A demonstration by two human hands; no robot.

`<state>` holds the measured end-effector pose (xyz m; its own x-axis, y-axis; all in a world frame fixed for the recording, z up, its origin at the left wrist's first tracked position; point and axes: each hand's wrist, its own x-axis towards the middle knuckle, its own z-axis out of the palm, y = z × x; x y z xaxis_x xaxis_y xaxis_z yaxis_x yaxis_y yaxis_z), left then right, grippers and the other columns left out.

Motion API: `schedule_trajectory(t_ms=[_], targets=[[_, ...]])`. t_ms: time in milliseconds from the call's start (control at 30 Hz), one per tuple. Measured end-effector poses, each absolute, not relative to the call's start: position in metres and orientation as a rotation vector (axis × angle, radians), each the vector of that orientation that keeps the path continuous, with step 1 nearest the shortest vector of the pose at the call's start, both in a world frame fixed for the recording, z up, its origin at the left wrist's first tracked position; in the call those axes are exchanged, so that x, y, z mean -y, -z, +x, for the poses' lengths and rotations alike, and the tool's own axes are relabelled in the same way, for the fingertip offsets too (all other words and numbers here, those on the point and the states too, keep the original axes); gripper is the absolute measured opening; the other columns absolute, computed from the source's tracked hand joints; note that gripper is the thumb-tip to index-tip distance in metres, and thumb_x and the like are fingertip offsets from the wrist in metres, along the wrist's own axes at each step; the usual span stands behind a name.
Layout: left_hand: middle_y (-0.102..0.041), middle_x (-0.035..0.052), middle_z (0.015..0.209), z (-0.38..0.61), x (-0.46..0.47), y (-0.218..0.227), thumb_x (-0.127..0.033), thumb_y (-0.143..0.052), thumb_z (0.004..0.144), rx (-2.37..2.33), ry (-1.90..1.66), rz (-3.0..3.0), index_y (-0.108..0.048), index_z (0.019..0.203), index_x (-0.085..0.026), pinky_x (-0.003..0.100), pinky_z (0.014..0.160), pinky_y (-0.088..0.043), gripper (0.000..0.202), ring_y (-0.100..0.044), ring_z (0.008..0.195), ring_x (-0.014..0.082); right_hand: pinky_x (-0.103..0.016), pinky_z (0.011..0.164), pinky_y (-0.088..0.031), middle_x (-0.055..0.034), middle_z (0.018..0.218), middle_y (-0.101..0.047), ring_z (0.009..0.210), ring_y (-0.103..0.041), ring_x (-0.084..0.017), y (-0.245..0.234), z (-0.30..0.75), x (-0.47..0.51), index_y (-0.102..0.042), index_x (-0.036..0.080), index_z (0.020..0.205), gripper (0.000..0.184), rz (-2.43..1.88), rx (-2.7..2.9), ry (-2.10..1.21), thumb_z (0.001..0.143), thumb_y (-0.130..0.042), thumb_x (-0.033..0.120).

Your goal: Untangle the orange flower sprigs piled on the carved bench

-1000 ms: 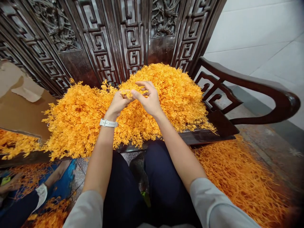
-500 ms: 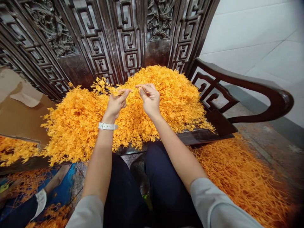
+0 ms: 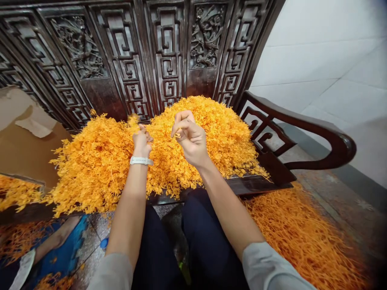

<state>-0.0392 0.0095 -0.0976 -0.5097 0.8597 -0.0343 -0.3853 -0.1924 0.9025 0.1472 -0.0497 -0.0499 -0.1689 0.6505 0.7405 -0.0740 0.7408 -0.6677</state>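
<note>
A big heap of orange plastic sprigs [image 3: 99, 161] covers the seat of a dark carved wooden bench [image 3: 169, 52]. My left hand [image 3: 141, 141], with a white watch at the wrist, is closed on an orange sprig [image 3: 133, 119] that sticks up to its left. My right hand [image 3: 189, 135] hovers just right of it over the heap, fingers curled in a pinch on a thin orange stem piece [image 3: 177, 133]. The two hands are a short gap apart.
The bench's curved armrest [image 3: 305, 129] juts out at right. Loose orange stems [image 3: 305, 237] litter the floor at lower right. A cardboard box [image 3: 21, 141] stands at left. Another person's leg and blue footwear [image 3: 57, 249] show at lower left. My dark-trousered knees are below.
My hands have pulled apart from a joined grip. The left hand turned with the sprig, and the right hand drew back with a small stem piece. The camera tilted up slightly.
</note>
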Motion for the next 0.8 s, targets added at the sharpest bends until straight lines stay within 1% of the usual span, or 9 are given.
schedule_trajectory(t_ms=[67, 133, 200, 300, 367, 433, 567, 667, 800], targets=[[-0.033, -0.0117, 0.05, -0.051, -0.009, 0.096, -0.05, -0.076, 0.095, -1.094, -1.841, 0.667, -0.046, 0.081, -0.023, 0.021, 0.042, -0.022, 0.042, -0.023, 0.039, 0.0049, -0.044, 0.091, -0.058, -0.0059, 0.099, -0.06, 0.098, -0.062, -0.022, 0.044, 0.147, 0.057, -0.075, 0.03, 0.095, 0.026, -0.515, 1.616, -0.776, 0.105, -0.055, 0.044], [-0.049, -0.0083, 0.058, -0.053, -0.007, 0.091, -0.057, -0.079, 0.09, -0.994, -1.872, 0.779, -0.054, 0.086, -0.024, 0.022, 0.042, -0.026, 0.042, -0.031, 0.04, 0.0038, -0.04, 0.086, -0.059, -0.0069, 0.111, -0.063, 0.095, -0.065, -0.021, 0.052, 0.141, 0.052, -0.071, 0.033, 0.121, 0.027, -0.612, 1.534, -0.861, 0.105, -0.055, 0.047], [-0.064, -0.0038, 0.072, -0.046, -0.003, 0.086, -0.055, -0.083, 0.088, -0.923, -1.86, 0.85, -0.061, 0.092, -0.024, 0.022, 0.043, -0.031, 0.038, -0.039, 0.043, 0.0031, -0.04, 0.09, -0.059, -0.0097, 0.13, -0.06, 0.105, -0.066, -0.022, 0.071, 0.133, 0.035, -0.055, 0.035, 0.146, 0.044, -0.749, 1.433, -0.913, 0.103, -0.058, 0.041], [-0.074, 0.0001, 0.089, -0.029, 0.0, 0.083, -0.042, -0.083, 0.09, -0.889, -1.819, 0.875, -0.065, 0.094, -0.024, 0.021, 0.046, -0.038, 0.027, -0.045, 0.046, 0.0029, -0.046, 0.101, -0.056, -0.0167, 0.153, -0.046, 0.128, -0.059, -0.028, 0.103, 0.124, 0.005, -0.039, 0.03, 0.157, 0.068, -0.979, 1.33, -0.926, 0.095, -0.066, 0.036], [-0.075, 0.0013, 0.091, -0.02, 0.001, 0.084, -0.036, -0.084, 0.089, -0.859, -1.785, 0.881, -0.066, 0.095, -0.023, 0.02, 0.047, -0.04, 0.022, -0.048, 0.049, 0.0034, -0.048, 0.107, -0.053, -0.0184, 0.159, -0.042, 0.135, -0.054, -0.029, 0.113, 0.122, -0.004, -0.042, 0.027, 0.153, 0.067, -1.056, 1.288, -0.905, 0.093, -0.068, 0.041], [-0.074, 0.0022, 0.089, -0.014, 0.001, 0.087, -0.032, -0.086, 0.086, -0.808, -1.738, 0.897, -0.068, 0.093, -0.022, 0.019, 0.046, -0.04, 0.022, -0.054, 0.054, 0.0049, -0.045, 0.107, -0.052, -0.0163, 0.155, -0.049, 0.133, -0.056, -0.026, 0.112, 0.122, -0.004, -0.051, 0.025, 0.141, 0.057, -1.004, 1.276, -0.981, 0.093, -0.068, 0.052], [-0.07, 0.0014, 0.08, -0.006, 0.005, 0.089, -0.031, -0.09, 0.08, -0.772, -1.595, 1.007, -0.074, 0.09, -0.021, 0.019, 0.043, -0.038, 0.022, -0.053, 0.05, 0.0055, -0.035, 0.086, -0.059, -0.0125, 0.128, -0.067, 0.107, -0.068, -0.021, 0.101, 0.121, 0.004, -0.059, 0.024, 0.112, 0.05, -0.73, 1.264, -1.394, 0.09, -0.065, 0.069], [-0.06, -0.001, 0.066, -0.001, 0.009, 0.087, -0.033, -0.091, 0.079, -0.906, -1.537, 1.085, -0.078, 0.089, -0.018, 0.019, 0.043, -0.034, 0.022, -0.047, 0.048, 0.0055, -0.032, 0.078, -0.059, -0.0108, 0.117, -0.068, 0.09, -0.067, -0.017, 0.103, 0.121, 0.001, -0.056, 0.024, 0.106, 0.05, -0.709, 1.166, -1.382, 0.087, -0.067, 0.069], [-0.057, -0.0019, 0.059, 0.002, 0.008, 0.089, -0.033, -0.093, 0.077, -1.064, -1.563, 1.13, -0.079, 0.087, -0.016, 0.019, 0.044, -0.033, 0.025, -0.048, 0.05, 0.0071, -0.031, 0.084, -0.057, -0.0096, 0.113, -0.065, 0.089, -0.064, -0.015, 0.112, 0.124, -0.01, -0.053, 0.024, 0.106, 0.041, -0.79, 1.086, -1.216, 0.088, -0.067, 0.058]])
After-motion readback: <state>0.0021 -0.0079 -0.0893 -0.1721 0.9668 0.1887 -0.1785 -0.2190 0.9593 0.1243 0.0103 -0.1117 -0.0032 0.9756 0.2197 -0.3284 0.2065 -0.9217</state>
